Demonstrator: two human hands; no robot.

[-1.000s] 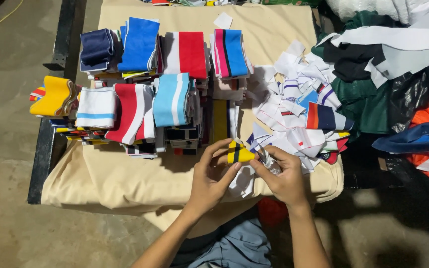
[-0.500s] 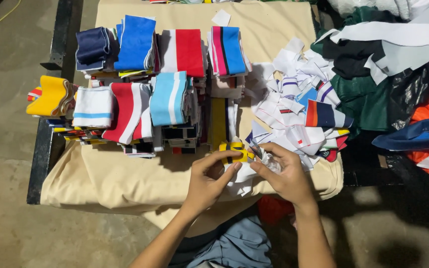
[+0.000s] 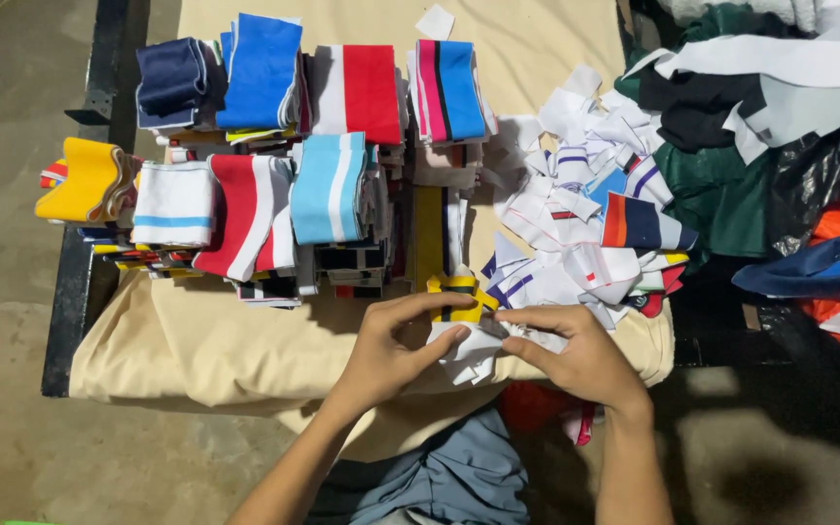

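Both hands pinching one small white fabric piece (image 3: 473, 348) at the table's (image 3: 196, 340) near edge: left hand (image 3: 391, 355) gripping its left side, right hand (image 3: 576, 355) closing on its right. A yellow-and-black striped band (image 3: 459, 292) lying just at 12 o'clock. Folded striped stacks (image 3: 274, 199) sitting at 10 o'clock; loose white scraps (image 3: 576, 214) heaping at 1 o'clock.

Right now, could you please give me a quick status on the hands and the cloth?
Left hand and right hand both grip white cloth piece. Yellow striped band just behind. Loose scrap pile to the right.
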